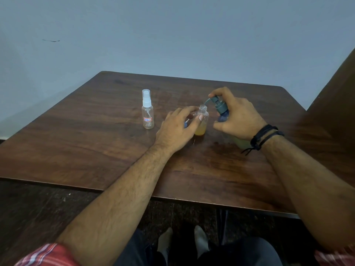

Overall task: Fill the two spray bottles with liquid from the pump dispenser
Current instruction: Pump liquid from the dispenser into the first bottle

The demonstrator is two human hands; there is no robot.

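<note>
Amber-filled open bottle (202,120) stands pinched by the left hand (177,128), its mouth under the pump dispenser (221,110) gripped by the right hand (237,117).

table (96,150): wood | on it: capped spray bottle (148,117); open bottle (202,121); pump dispenser (222,112)

A single head-worn wide-angle view looks forward and down from close above the bench (115,150), which fills mid-frame; the wall spans the top and the wearer's legs the bottom edge.
</note>
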